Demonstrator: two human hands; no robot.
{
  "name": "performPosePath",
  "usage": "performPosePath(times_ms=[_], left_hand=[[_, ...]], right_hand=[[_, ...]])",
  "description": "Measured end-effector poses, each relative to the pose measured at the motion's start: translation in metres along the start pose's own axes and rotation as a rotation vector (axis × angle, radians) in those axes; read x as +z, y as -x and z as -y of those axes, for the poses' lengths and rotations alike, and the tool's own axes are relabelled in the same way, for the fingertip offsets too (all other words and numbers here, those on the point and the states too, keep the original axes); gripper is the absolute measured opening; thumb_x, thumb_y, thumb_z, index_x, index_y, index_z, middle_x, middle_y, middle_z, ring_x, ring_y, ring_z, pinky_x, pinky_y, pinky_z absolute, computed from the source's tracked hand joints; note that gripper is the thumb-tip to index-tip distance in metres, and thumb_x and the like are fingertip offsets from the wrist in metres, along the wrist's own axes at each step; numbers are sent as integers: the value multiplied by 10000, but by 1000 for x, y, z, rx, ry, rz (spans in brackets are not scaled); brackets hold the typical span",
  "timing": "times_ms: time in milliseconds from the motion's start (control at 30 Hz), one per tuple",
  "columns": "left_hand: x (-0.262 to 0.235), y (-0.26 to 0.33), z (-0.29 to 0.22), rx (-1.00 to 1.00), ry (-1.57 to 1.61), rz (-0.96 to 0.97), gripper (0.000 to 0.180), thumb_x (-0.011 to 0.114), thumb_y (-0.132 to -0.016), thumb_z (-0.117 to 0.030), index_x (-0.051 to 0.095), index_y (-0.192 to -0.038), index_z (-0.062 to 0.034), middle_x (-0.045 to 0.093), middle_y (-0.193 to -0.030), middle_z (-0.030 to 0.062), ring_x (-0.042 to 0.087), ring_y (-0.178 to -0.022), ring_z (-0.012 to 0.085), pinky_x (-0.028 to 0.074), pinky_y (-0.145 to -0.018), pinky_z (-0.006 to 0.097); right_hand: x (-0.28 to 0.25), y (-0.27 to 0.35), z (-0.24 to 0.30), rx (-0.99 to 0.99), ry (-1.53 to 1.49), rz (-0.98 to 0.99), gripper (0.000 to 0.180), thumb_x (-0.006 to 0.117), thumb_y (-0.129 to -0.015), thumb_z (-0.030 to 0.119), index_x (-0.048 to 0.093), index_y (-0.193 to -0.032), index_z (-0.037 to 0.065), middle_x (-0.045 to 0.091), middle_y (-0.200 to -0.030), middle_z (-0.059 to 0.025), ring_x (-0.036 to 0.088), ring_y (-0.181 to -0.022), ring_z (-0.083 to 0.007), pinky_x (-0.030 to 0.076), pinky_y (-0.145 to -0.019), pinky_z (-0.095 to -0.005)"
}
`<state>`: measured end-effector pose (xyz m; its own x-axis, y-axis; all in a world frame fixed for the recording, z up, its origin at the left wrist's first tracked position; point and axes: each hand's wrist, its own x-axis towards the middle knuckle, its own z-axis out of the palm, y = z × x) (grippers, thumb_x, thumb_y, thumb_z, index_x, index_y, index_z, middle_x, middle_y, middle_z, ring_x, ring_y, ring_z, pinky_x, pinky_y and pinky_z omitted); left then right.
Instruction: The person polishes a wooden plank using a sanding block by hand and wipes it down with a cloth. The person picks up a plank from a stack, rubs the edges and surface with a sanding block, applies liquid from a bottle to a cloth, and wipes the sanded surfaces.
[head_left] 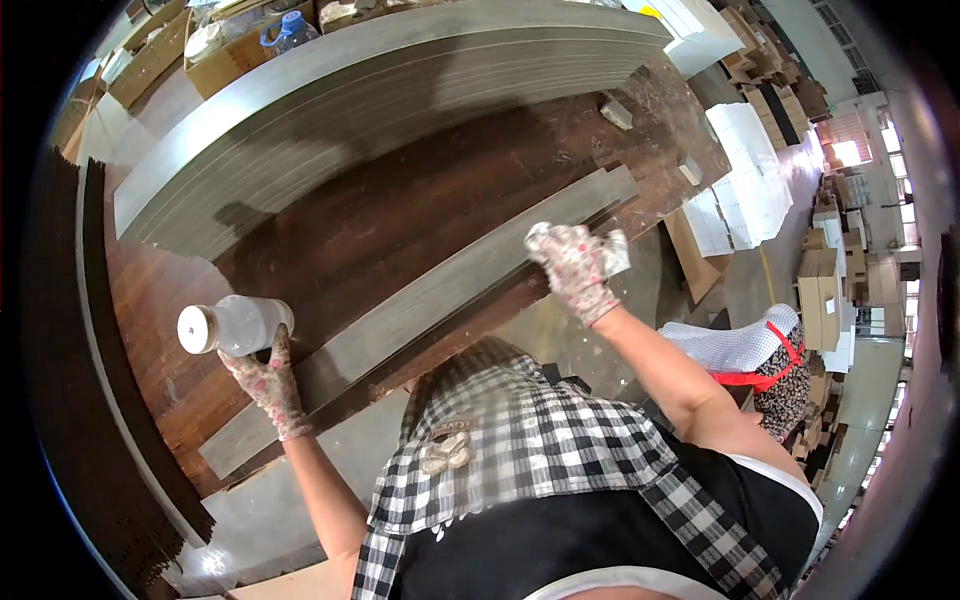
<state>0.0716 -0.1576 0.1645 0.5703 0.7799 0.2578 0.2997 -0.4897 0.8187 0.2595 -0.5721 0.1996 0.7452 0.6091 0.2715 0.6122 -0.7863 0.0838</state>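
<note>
My left hand (268,380), in a flower-patterned glove, holds a clear plastic bottle (232,325) with a pale round cap, tipped on its side above the dark wooden table (400,210). My right hand (572,268), gloved the same way, grips a small white cloth (614,250) and presses it near the right end of a long grey plank (420,310). The plank lies slantwise along the table's front edge, between my two hands.
A tall stack of long grey planks (380,110) fills the back of the table. Small blocks (616,112) lie at the table's right end. White board stacks (745,170) and cardboard boxes (820,290) stand on the floor to the right. A blue-capped jug (288,30) sits behind.
</note>
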Motion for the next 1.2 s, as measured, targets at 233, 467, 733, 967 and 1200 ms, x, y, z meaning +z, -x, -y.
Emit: performPosePath(times_ms=[233, 467, 733, 967, 1200], left_hand=[[8, 3, -4, -33, 33, 12, 858, 827, -784, -245, 347, -1452, 0, 414, -1443, 185, 437, -1309, 316, 357, -1100, 426], [-2, 3, 25, 122, -111, -41, 848, 824, -790, -314, 384, -1421, 43, 476, -1402, 231, 493, -1271, 368, 402, -1060, 429], [-51, 25, 1, 187, -579, -59, 501, 698, -855, -158, 558, -1319, -30, 681, -1120, 152, 646, -1015, 317, 496, -901, 423], [-57, 29, 9, 169, -683, -87, 480, 693, -848, -195, 583, -1291, -46, 683, -1077, 123, 641, -1014, 291, 482, -911, 419], [-46, 27, 7, 171, -577, -142, 434, 705, -837, -164, 606, -1249, -71, 684, -1022, 97, 637, -970, 285, 477, -918, 422]], right_hand=[[7, 2, -14, -4, -43, 45, 307, 654, -742, 129, 679, -1043, 184, 631, -1074, -59, 578, -952, -294, 489, -738, -456], [-2, -15, -10, -70, -70, 101, 293, 619, -766, 125, 702, -1038, 196, 653, -1067, -74, 589, -968, -303, 506, -779, -428], [0, -29, 86, -474, -332, 135, 304, 642, -792, 128, 711, -1080, 197, 632, -1209, -91, 560, -1148, -350, 480, -893, -492], [-7, -51, 184, -725, -454, 171, 370, 621, -766, 102, 689, -1124, 164, 603, -1293, -90, 560, -1138, -316, 494, -819, -468], [-8, -61, 201, -814, -429, 188, 351, 622, -771, 101, 697, -1110, 158, 615, -1266, -98, 569, -1130, -352, 475, -888, -485]])
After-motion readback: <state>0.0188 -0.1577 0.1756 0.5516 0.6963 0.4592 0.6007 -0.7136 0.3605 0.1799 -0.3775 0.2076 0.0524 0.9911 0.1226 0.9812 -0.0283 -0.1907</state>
